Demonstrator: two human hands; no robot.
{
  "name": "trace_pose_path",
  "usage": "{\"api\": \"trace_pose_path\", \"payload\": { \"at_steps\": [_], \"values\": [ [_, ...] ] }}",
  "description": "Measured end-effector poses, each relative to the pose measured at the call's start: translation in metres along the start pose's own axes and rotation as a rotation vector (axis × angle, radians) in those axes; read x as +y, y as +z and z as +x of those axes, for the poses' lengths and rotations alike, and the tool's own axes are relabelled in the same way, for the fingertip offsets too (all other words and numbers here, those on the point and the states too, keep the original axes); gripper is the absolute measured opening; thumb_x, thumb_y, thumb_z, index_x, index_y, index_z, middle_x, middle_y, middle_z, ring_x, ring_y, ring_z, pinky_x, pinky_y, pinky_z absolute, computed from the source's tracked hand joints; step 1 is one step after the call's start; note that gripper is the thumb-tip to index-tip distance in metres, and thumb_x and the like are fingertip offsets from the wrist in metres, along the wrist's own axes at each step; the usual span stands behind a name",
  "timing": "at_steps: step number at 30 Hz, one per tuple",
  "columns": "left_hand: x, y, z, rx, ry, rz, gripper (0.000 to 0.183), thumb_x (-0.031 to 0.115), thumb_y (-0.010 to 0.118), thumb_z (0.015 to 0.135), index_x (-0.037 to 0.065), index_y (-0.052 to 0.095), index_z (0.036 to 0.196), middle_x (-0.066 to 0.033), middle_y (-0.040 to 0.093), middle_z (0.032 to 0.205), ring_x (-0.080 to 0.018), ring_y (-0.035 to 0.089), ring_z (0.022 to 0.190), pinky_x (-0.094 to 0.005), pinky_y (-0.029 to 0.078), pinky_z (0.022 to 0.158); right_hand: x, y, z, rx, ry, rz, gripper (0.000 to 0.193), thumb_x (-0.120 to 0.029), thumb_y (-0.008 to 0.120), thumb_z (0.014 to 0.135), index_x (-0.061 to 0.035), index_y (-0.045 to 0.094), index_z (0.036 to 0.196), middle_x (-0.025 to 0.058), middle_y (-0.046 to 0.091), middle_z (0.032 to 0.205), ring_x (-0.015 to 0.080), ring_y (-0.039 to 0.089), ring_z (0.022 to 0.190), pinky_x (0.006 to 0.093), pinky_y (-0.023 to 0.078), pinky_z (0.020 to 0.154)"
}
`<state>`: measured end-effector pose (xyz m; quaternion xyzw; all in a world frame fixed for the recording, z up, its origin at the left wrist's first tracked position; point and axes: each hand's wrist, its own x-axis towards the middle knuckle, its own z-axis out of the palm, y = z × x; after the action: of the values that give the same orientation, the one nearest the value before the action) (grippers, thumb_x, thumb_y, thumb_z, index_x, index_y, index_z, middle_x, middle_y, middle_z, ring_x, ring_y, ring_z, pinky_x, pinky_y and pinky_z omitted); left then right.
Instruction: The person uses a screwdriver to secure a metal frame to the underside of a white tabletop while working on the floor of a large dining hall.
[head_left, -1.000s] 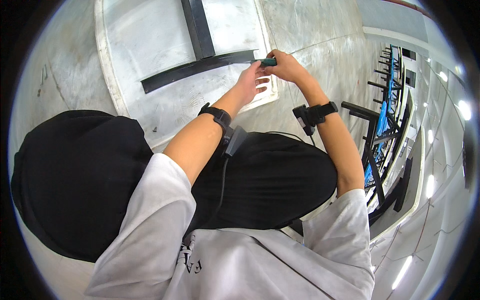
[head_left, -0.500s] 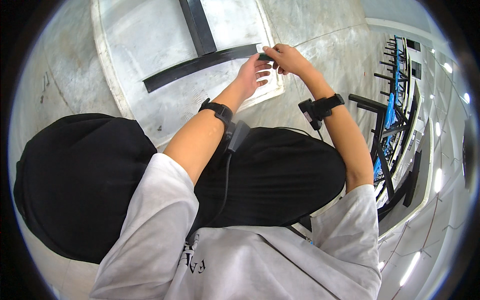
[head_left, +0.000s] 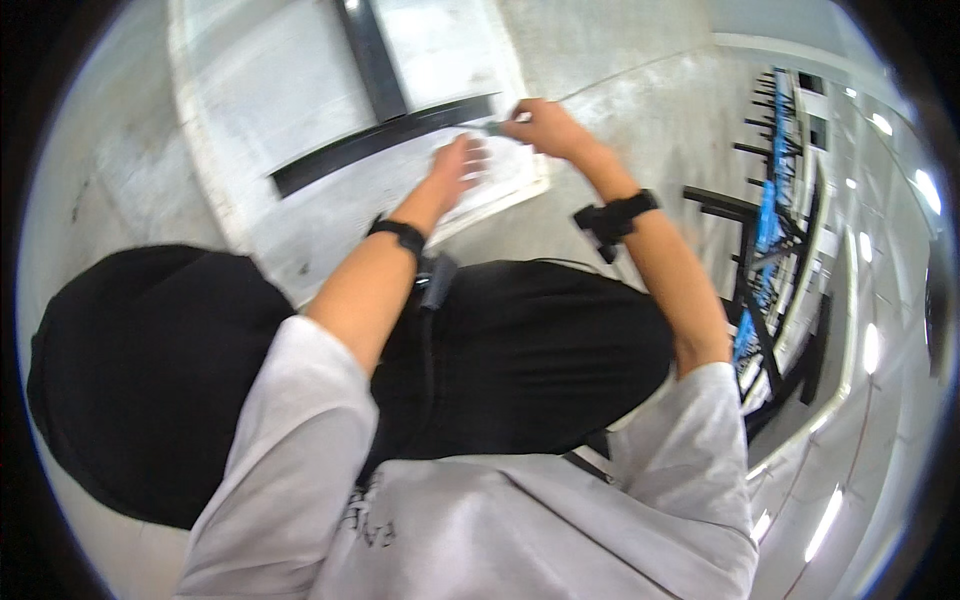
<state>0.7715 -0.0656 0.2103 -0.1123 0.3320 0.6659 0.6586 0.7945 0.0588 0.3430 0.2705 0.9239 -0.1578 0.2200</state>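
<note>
My right hand is closed around a slim tool with a dark green handle. Its thin shaft points left, over the right half of a black metal bar; blur hides the tool's exact kind and whether it touches the bar. My left hand is just below the bar, fingers spread and slightly smeared by motion, with nothing visible in it. A second black bar meets the first from above, forming a T shape. Both lie on a pale, white-edged board.
My black-clad legs are bent between me and the board. Grey concrete floor surrounds it. At the right stands a row of black metal frames with blue parts. A cable runs from my left wrist device.
My hands have separated: the left has come off the green-handled tool and moved left. The tool's thin shaft now shows, pointing left from my right hand. The whole view has shifted slightly.
</note>
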Motion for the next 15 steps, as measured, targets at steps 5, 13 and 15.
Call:
{"api": "trace_pose_path", "payload": {
  "at_steps": [5, 13, 15],
  "values": [
    [-0.017, -0.056, 0.019, 0.000, -0.063, -0.032, 0.053, 0.041, 0.044, 0.084, 0.010, 0.031, 0.124, -0.0063, 0.045, 0.117, -0.0187, 0.046, 0.096, -0.0383, 0.035, 0.084, -0.011, 0.025, 0.002, 0.027, 0.005, -0.030, 0.040, -0.037, 0.063, 0.068, -0.0024, 0.060, 0.089, 0.0187, 0.061, 0.084, 0.0328, 0.058, 0.078, 0.0382, 0.046, 0.070],
    [-0.002, -0.051, 0.040, 0.096, 0.123, 0.043, 0.048, 0.031, 0.049, 0.084, 0.014, 0.031, 0.126, -0.0048, 0.037, 0.127, -0.0203, 0.044, 0.101, -0.0381, 0.035, 0.078, -0.018, 0.031, 0.006, 0.022, 0.036, -0.100, 0.034, -0.031, 0.060, 0.068, -0.0023, 0.060, 0.086, 0.0169, 0.061, 0.081, 0.0318, 0.058, 0.079, 0.0376, 0.046, 0.070],
    [0.003, -0.051, 0.041, 0.072, 0.149, 0.077, 0.049, 0.031, 0.049, 0.084, 0.014, 0.031, 0.126, -0.0049, 0.035, 0.129, -0.0206, 0.043, 0.102, -0.0384, 0.035, 0.078, -0.016, 0.032, 0.005, 0.018, 0.031, -0.110, 0.033, -0.030, 0.060, 0.068, -0.0024, 0.060, 0.086, 0.0164, 0.061, 0.081, 0.0315, 0.058, 0.078, 0.0376, 0.046, 0.070]
  ]
}}
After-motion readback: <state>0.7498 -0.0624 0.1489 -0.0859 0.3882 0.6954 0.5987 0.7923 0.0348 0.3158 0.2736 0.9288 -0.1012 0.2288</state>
